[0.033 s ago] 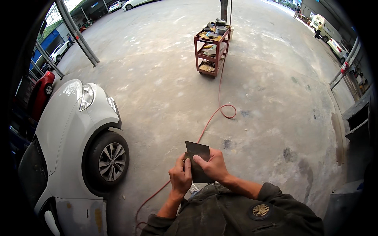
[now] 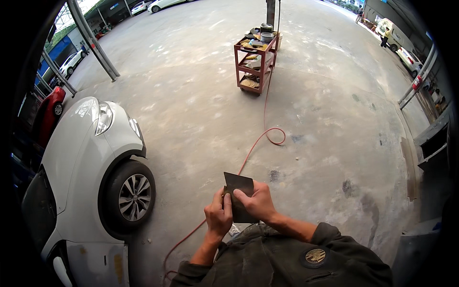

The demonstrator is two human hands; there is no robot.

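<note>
In front of my body I hold a dark, thin, straight-edged sheet of sandpaper (image 2: 240, 182) with both hands. My left hand (image 2: 219, 215) is closed on its left edge, thumb up along the near face. From the right, my right hand (image 2: 261, 202) grips it too, the thumb pressed flat on the face and the fingers hidden behind. The sheet looks folded or doubled, with one corner standing above my thumbs and its lower part hanging between my wrists.
A white car (image 2: 76, 153) stands close on my left, its front wheel (image 2: 135, 197) nearest; a lower panel (image 2: 95, 258) is dull grey. Ahead is a red tool trolley (image 2: 248, 70) loaded with cans and discs. A red hose (image 2: 248, 160) loops over the concrete floor. Posts (image 2: 93, 40) stand at both sides.
</note>
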